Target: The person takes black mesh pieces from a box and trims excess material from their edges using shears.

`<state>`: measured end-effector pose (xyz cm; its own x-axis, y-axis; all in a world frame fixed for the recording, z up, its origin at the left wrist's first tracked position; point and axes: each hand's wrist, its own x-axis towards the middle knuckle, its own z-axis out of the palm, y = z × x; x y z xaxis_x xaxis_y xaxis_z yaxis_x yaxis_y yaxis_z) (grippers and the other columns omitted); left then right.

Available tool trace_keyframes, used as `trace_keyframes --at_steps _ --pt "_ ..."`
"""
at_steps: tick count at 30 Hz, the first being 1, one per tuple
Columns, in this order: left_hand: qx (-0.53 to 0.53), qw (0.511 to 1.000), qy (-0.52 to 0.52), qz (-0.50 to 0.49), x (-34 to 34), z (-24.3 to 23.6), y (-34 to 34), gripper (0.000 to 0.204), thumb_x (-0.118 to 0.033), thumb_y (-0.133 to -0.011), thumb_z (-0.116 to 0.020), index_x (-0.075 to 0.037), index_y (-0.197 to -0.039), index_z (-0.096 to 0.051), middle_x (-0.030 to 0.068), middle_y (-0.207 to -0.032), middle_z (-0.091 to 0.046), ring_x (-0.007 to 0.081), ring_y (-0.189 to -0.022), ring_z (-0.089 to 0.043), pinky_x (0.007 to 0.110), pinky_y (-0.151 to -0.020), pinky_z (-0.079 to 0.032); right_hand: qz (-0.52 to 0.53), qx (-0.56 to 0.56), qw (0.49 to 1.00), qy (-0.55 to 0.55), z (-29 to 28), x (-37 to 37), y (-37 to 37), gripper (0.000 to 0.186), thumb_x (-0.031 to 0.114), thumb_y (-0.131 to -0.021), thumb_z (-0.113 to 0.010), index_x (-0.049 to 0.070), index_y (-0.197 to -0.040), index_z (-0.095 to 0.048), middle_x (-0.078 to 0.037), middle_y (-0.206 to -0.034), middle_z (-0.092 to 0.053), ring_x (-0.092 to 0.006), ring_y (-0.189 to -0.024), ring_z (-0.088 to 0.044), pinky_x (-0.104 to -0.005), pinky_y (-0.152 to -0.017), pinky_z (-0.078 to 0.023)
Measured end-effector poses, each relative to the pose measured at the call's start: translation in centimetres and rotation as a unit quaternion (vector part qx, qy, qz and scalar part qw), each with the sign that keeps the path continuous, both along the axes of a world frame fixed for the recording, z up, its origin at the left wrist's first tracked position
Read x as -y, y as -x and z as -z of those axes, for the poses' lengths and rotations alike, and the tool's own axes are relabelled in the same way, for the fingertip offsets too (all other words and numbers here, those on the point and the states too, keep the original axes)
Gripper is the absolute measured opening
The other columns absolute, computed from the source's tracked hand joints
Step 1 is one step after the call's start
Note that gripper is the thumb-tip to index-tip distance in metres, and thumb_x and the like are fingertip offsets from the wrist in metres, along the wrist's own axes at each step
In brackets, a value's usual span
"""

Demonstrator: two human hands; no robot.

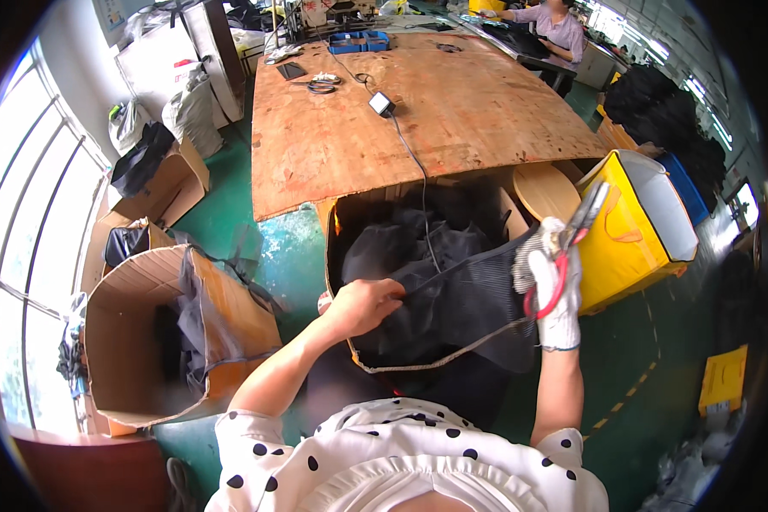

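A piece of black mesh fabric (478, 286) is stretched between my hands over an open cardboard box. My left hand (360, 309) is bare and closed, pinching the fabric's left edge. My right hand (558, 299) wears a white knitted glove and is closed around red-handled scissors (590, 213), whose blades point up and away to the right. The fabric's right end meets the gloved fingers; motion blur hides how they grip it. More dark fabric (375, 252) lies heaped in the cardboard box (340, 209) below. A thin cord (411, 154) runs from the table down to the fabric.
Ahead stands a worn wooden table (486, 111) with a small device (381, 104) and blue trays (358, 42). A yellow bag (631, 247) and a round wooden piece (546, 192) are at right. Another cardboard box (136, 290) stands left. A co-worker (557, 34) sits far right.
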<state>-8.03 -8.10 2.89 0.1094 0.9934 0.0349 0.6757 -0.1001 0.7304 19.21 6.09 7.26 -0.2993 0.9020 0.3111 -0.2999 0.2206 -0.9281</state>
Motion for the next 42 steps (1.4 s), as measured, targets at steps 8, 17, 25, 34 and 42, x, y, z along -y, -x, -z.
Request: trace_keyframes --at_steps 8,17,25,34,42 --pt "0.123 0.992 -0.034 -0.011 -1.2 1.4 -2.9 0.028 -0.022 -0.086 -0.061 0.003 -0.099 -0.060 0.0144 -0.087 -0.065 0.0210 -0.082 -0.064 0.031 -0.075 -0.050 0.158 0.321 0.926 -0.119 -0.8 -0.1 -2.1 0.053 0.019 -0.078 -0.058 0.000 -0.126 -0.044 -0.016 -0.123 -0.049 -0.0290 -0.114 -0.048 -0.0356 -0.096 -0.038" --pt "0.435 0.885 0.119 0.114 -3.3 -2.9 0.6 0.029 -0.027 -0.090 -0.056 0.000 -0.081 -0.060 0.0023 -0.065 -0.055 0.0088 -0.061 -0.051 0.022 -0.057 -0.040 0.129 0.199 0.968 -0.081 -0.2 -1.0 -4.4 0.053 0.010 -0.076 -0.058 0.001 -0.127 -0.044 -0.009 -0.117 -0.052 -0.0175 -0.104 -0.052 -0.0291 -0.091 -0.042" --pt "0.627 0.751 0.167 0.125 -2.0 0.2 -0.2 0.035 -0.029 -0.083 -0.061 0.004 -0.097 -0.059 0.0167 -0.090 -0.060 0.0215 -0.071 -0.060 0.027 -0.062 -0.046 0.009 0.022 0.996 0.085 -2.3 0.5 -0.4 0.011 0.010 -0.084 -0.055 0.012 -0.091 -0.047 0.002 -0.071 -0.045 -0.0075 -0.064 -0.048 -0.0234 -0.054 -0.042" --pt "0.769 0.592 0.225 0.083 -1.8 1.7 -1.6 0.047 -0.025 -0.084 -0.059 0.008 -0.116 -0.047 0.0281 -0.138 -0.030 0.0394 -0.126 -0.037 0.042 -0.103 -0.036 0.030 0.059 0.978 0.199 2.3 -2.5 -1.7 0.015 0.019 -0.089 -0.052 0.018 -0.078 -0.043 0.004 -0.055 -0.039 -0.0109 -0.035 -0.036 -0.0268 -0.033 -0.034" --pt "0.787 0.592 0.167 0.039 -3.5 2.4 -1.7 0.054 -0.026 -0.084 -0.058 0.009 -0.122 -0.042 0.0243 -0.139 -0.032 0.0340 -0.127 -0.037 0.039 -0.104 -0.033 0.201 0.026 0.975 -0.091 -2.4 6.9 -6.1 0.018 0.032 -0.094 -0.043 0.015 -0.093 -0.040 0.003 -0.058 -0.036 -0.0058 -0.041 -0.033 -0.0185 -0.034 -0.025"
